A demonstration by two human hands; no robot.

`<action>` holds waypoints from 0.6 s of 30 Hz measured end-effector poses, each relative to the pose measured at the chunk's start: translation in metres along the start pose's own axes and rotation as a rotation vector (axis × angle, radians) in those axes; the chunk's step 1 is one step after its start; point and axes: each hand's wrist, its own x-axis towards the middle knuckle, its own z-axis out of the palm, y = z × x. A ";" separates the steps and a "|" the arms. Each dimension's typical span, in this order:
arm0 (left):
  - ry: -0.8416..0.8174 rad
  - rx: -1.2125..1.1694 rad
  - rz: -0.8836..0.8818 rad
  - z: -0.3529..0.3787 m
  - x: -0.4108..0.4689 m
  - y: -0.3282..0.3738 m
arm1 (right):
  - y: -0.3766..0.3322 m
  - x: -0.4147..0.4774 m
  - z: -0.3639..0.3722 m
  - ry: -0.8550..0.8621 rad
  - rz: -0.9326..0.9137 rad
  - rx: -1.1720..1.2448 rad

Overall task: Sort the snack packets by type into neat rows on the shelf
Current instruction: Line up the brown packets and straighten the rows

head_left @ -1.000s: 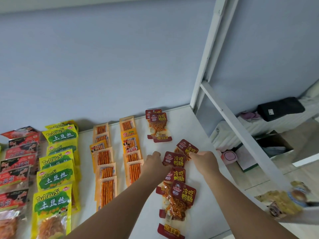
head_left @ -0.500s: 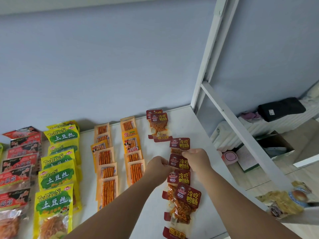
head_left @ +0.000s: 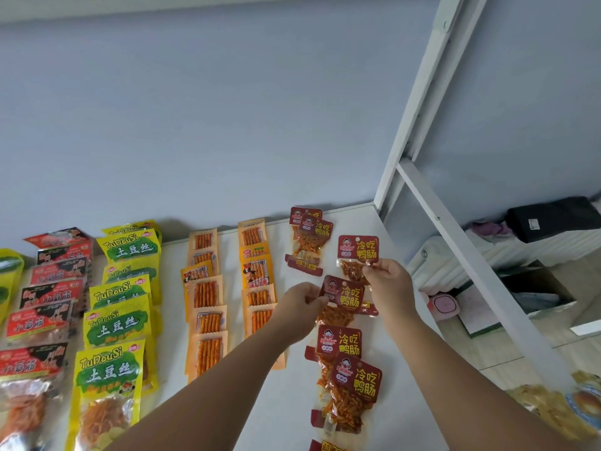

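Observation:
Dark red snack packets with yellow characters run in a column down the right of the white shelf. My right hand pinches one red packet by its lower part, holding it upright just right of the two packets at the back. My left hand grips the left edge of another red packet just below. Two more red packets overlap nearer me.
Left of the red column lie two rows of orange stick-snack packets, a row of yellow-green packets, and red-black packets at the far left. A white shelf frame rises on the right; a box and clutter sit beyond it.
My right hand has lifted its red packet up and to the right, straightening it from tilted to upright. My left hand has closed on the edge of the packet below.

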 end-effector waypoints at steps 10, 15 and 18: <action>0.245 -0.144 0.006 -0.040 0.042 0.015 | -0.022 0.023 0.000 0.171 -0.111 0.139; 0.269 -0.093 -0.059 -0.043 0.072 0.016 | -0.018 0.018 0.006 0.054 -0.111 0.125; 0.304 -0.083 -0.069 -0.041 0.084 0.016 | -0.012 0.013 0.014 -0.073 -0.079 0.043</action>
